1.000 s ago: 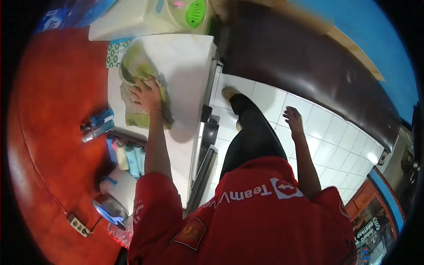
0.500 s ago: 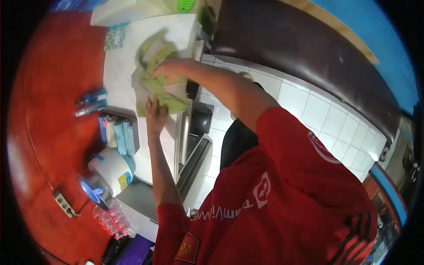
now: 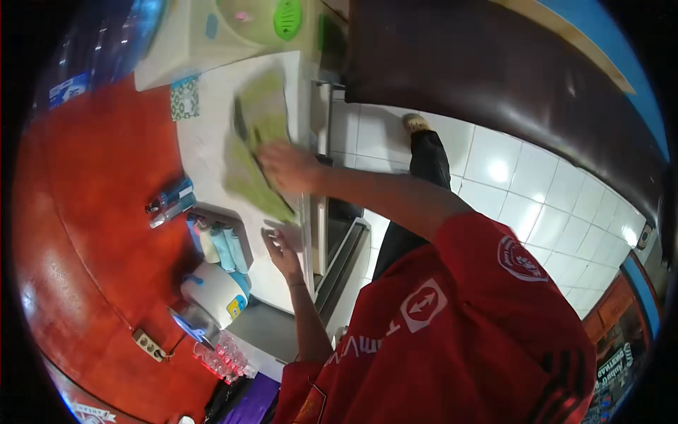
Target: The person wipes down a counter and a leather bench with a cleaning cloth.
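Note:
A green cloth (image 3: 265, 120) with pale bands lies folded and fairly flat on the white top (image 3: 208, 131). My right hand (image 3: 286, 166) rests on the cloth's near side, its fingers curled onto the fabric and slightly blurred. Closer to the bottom of the view, my left hand (image 3: 282, 254) is over the white top with thumb and fingers apart. It holds nothing, and a gap separates it from the cloth's lower corner.
Two bottles (image 3: 171, 201) and a bin of rolled cloths (image 3: 219, 240) stand along the far edge, beside a white container (image 3: 215, 293). A patterned green piece (image 3: 185, 99) lies near the beige basin (image 3: 247, 28). Behind is a dark padded bench (image 3: 494, 78).
The bunched cloth is now flatter and folded. My left hand has come off it and moved down and right. My right hand stays on the cloth, and the whole view has shifted.

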Available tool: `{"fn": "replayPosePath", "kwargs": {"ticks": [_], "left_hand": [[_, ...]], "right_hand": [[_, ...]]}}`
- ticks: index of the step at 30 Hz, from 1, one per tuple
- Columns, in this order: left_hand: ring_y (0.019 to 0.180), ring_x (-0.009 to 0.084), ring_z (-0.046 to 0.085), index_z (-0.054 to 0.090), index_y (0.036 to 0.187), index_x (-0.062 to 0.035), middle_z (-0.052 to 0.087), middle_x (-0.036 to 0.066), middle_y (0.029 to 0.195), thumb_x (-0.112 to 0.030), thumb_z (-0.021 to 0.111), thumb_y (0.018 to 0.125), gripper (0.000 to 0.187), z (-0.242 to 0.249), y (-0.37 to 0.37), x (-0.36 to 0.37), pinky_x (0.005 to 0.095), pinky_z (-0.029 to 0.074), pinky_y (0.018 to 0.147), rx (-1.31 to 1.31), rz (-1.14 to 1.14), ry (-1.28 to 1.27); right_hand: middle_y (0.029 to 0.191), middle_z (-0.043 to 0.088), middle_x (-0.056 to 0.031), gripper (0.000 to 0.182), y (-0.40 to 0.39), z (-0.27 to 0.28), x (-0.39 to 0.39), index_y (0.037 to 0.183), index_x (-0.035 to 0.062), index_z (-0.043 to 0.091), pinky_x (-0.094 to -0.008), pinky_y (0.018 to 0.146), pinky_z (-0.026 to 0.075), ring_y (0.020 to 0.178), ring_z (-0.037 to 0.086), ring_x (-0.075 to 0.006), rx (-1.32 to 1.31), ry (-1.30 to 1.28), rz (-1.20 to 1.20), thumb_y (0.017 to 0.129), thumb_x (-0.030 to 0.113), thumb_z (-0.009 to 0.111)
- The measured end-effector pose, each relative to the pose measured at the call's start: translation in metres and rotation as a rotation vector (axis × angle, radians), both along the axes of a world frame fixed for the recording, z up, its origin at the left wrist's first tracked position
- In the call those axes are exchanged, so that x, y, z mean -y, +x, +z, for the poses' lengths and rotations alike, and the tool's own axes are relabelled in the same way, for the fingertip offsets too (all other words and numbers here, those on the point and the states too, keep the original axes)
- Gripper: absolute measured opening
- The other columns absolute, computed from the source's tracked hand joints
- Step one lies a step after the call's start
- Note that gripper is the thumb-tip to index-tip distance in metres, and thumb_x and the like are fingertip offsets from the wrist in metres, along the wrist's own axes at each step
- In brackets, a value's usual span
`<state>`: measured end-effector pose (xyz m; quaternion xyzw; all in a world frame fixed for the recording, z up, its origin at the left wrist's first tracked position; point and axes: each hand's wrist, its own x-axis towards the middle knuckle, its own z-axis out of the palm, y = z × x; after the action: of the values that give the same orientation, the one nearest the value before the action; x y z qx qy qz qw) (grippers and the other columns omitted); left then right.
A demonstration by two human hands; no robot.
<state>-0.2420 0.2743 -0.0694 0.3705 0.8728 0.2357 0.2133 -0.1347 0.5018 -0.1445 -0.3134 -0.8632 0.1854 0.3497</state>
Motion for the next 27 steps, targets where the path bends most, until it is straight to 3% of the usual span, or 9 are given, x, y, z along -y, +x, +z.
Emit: {"fn": "replayPosePath", "kwargs": {"ticks": [2, 4, 6, 12, 16, 18, 20, 25, 27], "left_hand": [[0.14, 0.0316, 0.026, 0.02, 0.147, 0.0028, 0.026, 0.024, 0.151, -0.02, 0.054, 0.096, 0.065, -0.002, 0.0, -0.011, 0.0385, 0.023, 0.113, 0.194, 0.129, 0.269], [0.139, 0.0413, 0.025, 0.025, 0.146, 0.0013, 0.022, 0.029, 0.15, -0.025, 0.056, 0.095, 0.066, 0.005, 0.013, -0.03, 0.0431, 0.027, 0.111, -0.26, -0.185, 0.134], [0.14, 0.0428, 0.022, 0.027, 0.145, 0.0008, 0.016, 0.03, 0.152, -0.021, 0.06, 0.091, 0.067, 0.048, 0.059, -0.071, 0.044, 0.029, 0.11, -0.319, -0.291, 0.043], [0.14, 0.0451, 0.021, 0.029, 0.144, 0.0017, 0.013, 0.032, 0.152, -0.016, 0.059, 0.092, 0.063, 0.084, 0.092, -0.113, 0.0454, 0.028, 0.11, -0.102, -0.093, 0.244], [0.141, 0.0417, 0.022, 0.039, 0.141, -0.0017, 0.022, 0.028, 0.151, -0.023, 0.042, 0.1, 0.046, 0.068, 0.06, -0.123, 0.0453, 0.022, 0.113, -0.138, 0.002, 0.208], [0.14, 0.046, 0.02, 0.044, 0.138, -0.0026, 0.025, 0.029, 0.15, -0.037, 0.039, 0.099, 0.052, 0.016, 0.022, -0.106, 0.0494, 0.016, 0.114, -0.179, 0.036, -0.006], [0.14, 0.048, 0.016, 0.044, 0.138, -0.0017, 0.024, 0.03, 0.149, -0.049, 0.045, 0.094, 0.064, -0.01, 0.003, -0.104, 0.0569, 0.013, 0.112, -0.298, 0.087, -0.219], [0.142, 0.0451, 0.012, 0.047, 0.134, -0.0018, 0.023, 0.029, 0.151, -0.052, 0.056, 0.085, 0.07, -0.02, -0.057, -0.179, 0.0627, 0.011, 0.11, -0.486, 0.062, -0.108], [0.142, 0.0421, 0.016, 0.05, 0.13, -0.0031, 0.025, 0.024, 0.151, -0.05, 0.058, 0.084, 0.067, -0.013, -0.089, -0.216, 0.0629, 0.012, 0.11, -0.476, -0.018, -0.069]], "right_hand": [[0.123, 0.058, -0.0092, 0.043, 0.017, 0.005, 0.023, 0.108, 0.0153, 0.068, -0.044, 0.106, 0.036, 0.12, 0.051, -0.025, -0.201, -0.035, 0.297, 0.067, 0.03, 0.066], [0.122, 0.058, -0.0086, 0.038, 0.014, -0.005, -0.013, 0.107, 0.0161, 0.067, -0.044, 0.101, 0.039, 0.117, 0.053, -0.0255, -0.145, -0.139, 0.165, 0.071, 0.029, 0.066], [0.123, 0.057, -0.0089, 0.038, 0.028, 0.005, -0.064, 0.111, 0.0142, 0.065, -0.0443, 0.099, 0.04, 0.118, 0.051, -0.0264, -0.007, -0.121, -0.123, 0.075, 0.027, 0.064], [0.141, 0.044, -0.0144, 0.046, 0.003, 0.034, -0.086, 0.13, 0.0141, 0.055, -0.05, 0.105, 0.032, 0.131, 0.039, -0.0336, 0.223, -0.138, -0.524, 0.087, 0.031, 0.055], [0.146, 0.038, -0.0151, 0.04, -0.024, 0.05, 0.024, 0.123, 0.0073, 0.059, -0.049, 0.11, 0.026, 0.138, 0.031, -0.0341, 0.381, -0.172, 0.278, 0.088, 0.026, 0.053], [0.139, 0.046, -0.0172, 0.036, -0.023, 0.04, 0.053, 0.119, 0.0043, 0.061, -0.0443, 0.104, 0.037, 0.129, 0.044, -0.0342, -0.169, -0.532, 0.29, 0.085, 0.016, 0.057], [0.121, 0.058, -0.017, 0.026, 0.011, 0.064, 0.042, 0.11, 0.0047, 0.063, -0.0408, 0.092, 0.047, 0.109, 0.057, -0.0354, -0.257, -0.562, 0.278, 0.085, 0.008, 0.059], [0.099, 0.061, -0.0185, 0.026, 0.093, -0.019, 0.033, 0.105, 0.0014, 0.061, -0.0422, 0.081, 0.05, 0.092, 0.06, -0.0365, -0.015, -0.597, -0.428, 0.08, 0.007, 0.066], [0.105, 0.061, -0.0205, 0.032, 0.077, -0.036, 0.035, 0.11, 0.0004, 0.059, -0.0433, 0.086, 0.048, 0.098, 0.058, -0.038, 0.147, -0.636, -0.38, 0.081, 0.011, 0.066]]}}
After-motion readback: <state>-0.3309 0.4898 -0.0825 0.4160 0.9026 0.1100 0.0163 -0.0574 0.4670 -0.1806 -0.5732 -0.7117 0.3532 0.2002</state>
